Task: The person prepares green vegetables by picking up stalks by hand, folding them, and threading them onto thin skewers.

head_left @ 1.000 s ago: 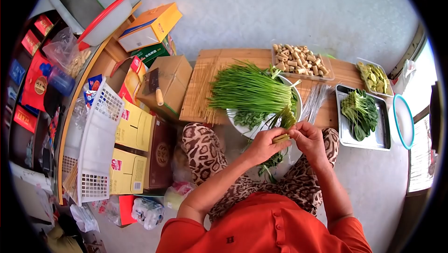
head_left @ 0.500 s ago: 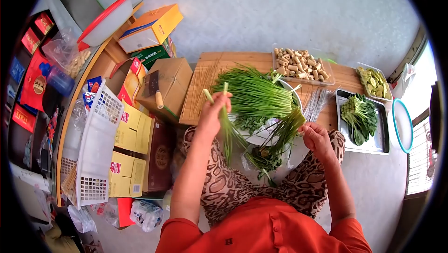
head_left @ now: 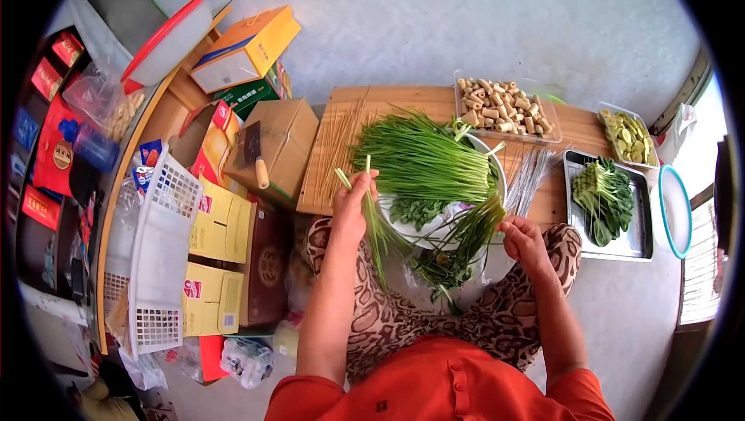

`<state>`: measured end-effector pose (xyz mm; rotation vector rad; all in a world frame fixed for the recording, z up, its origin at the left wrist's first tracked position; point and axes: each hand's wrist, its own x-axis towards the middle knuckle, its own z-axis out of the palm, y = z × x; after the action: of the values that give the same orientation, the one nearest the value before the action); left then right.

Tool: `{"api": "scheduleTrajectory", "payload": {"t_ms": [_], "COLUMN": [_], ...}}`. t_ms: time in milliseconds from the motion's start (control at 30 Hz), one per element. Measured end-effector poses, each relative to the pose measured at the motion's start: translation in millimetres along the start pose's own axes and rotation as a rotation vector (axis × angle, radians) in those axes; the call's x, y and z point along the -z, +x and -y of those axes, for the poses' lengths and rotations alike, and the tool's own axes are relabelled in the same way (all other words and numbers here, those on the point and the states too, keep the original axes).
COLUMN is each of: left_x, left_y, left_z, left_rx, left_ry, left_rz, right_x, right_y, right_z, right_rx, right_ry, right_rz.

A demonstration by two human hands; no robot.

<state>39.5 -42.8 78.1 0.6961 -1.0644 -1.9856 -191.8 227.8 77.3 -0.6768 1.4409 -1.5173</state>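
My left hand [head_left: 353, 210] is closed around a few long chives [head_left: 377, 244], whose pale ends stick up above the fingers while the green leaves hang down. At the right, the fingers of my right hand [head_left: 526, 242] are pinched at the pale cut end of a bunch of chives [head_left: 483, 224]; its darker leaves droop to the lower left. Between and beyond both hands, a large pile of chives [head_left: 427, 159] lies across a white bowl [head_left: 500, 176]. Leafy greens [head_left: 415, 211] show beneath the pile. More dark greens [head_left: 442, 272] lie low between my knees.
A wooden table [head_left: 330, 134] carries thin wooden skewers [head_left: 339, 142], metal skewers [head_left: 533, 176], a tub of cut beige pieces [head_left: 504, 108] and a tub of green slices [head_left: 625, 135]. Leafy greens sit in a metal tray [head_left: 573, 219]. A cleaver [head_left: 254, 153] rests on a cardboard box [head_left: 287, 134].
My left hand has come slightly lower with its chives, and their leaves now spread further right. My right hand has barely moved, still at the bunch. The view has shifted slightly.
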Motion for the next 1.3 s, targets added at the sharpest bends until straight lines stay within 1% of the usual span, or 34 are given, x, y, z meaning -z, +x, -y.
{"api": "scheduleTrajectory", "payload": {"t_ms": [100,167,200,267,300,333,400,433,467,567,700,767,900,967,1000,1033,1067,1100,1133,1167,1200,1233,1267,1300], "left_x": [2,7,3,-6,-49,-84,-145,-164,-178,-189,-182,-179,-170,-167,-178,-188,-199,-211,-219,-227,-230,-230,-229,-227], "left_y": [4,7,7,13,5,-4,-19,-25,-30,-37,-43,-46,-48,-50,-58,-74,-94,-108,-123,-138,-137,-136,-135,-134], "left_z": [1,3,-2,-10,-24,-26,-38,-42,-42,-39,-32,-28,-17,-15,-2,21,35,42,43,44,43,41,37,27], "left_rx": [0.013,-0.071,-0.068,0.011,0.042,-0.03,0.026,0.035,0.02,0.079,0.113,0.107,0.12,0.102,0.086,-0.107,-0.154,-0.462,-0.404,-0.347,-0.34,-0.331,-0.335,-0.385], "left_ry": [-0.016,-0.056,-0.037,-0.039,0.024,0.053,0.071,0.061,0.112,0.191,0.169,0.201,0.174,0.296,0.456,0.426,0.456,0.618,0.555,0.492,0.456,0.424,0.422,0.42], "left_rz": [-0.029,-0.237,-0.233,-0.265,-0.143,0.086,0.402,0.53,0.544,0.552,0.55,0.485,0.464,0.415,0.395,0.536,0.693,0.845,0.851,0.854,0.865,0.871,0.868,0.839], "right_x": [-3,-4,-4,-3,-4,-6,-10,-10,-8,-5,-4,-3,-5,-4,-5,-7,-31,-30,-30,-6,-9,-12,-17,-22], "right_y": [0,-3,-4,-5,-6,-6,-6,-5,-6,-7,-10,-10,-11,-12,-12,-10,1,4,7,-2,-5,-9,-13,-15], "right_z": [3,4,5,4,5,4,6,9,9,5,3,4,6,6,3,2,-25,-26,-26,-3,-2,2,7,11], "right_rx": [-0.01,-0.009,0.003,0.006,-0.005,0.001,-0.004,0.007,0.016,0.031,0.021,0.031,0.028,0.032,0.019,0.008,0.412,0.387,0.362,-0.107,-0.159,-0.157,-0.109,-0.059], "right_ry": [0.008,0.011,0.0,0.007,-0.001,-0.001,-0.01,-0.012,-0.008,0.018,0.012,0.008,-0.006,-0.004,-0.017,-0.036,-0.158,-0.131,-0.105,0.059,0.085,0.079,0.031,-0.015], "right_rz": [-0.007,-0.022,-0.019,-0.025,-0.022,-0.024,-0.027,-0.037,-0.042,-0.055,-0.044,-0.033,-0.035,-0.041,-0.047,-0.043,-0.462,-0.465,-0.469,-0.058,-0.12,-0.125,-0.149,-0.168]}}
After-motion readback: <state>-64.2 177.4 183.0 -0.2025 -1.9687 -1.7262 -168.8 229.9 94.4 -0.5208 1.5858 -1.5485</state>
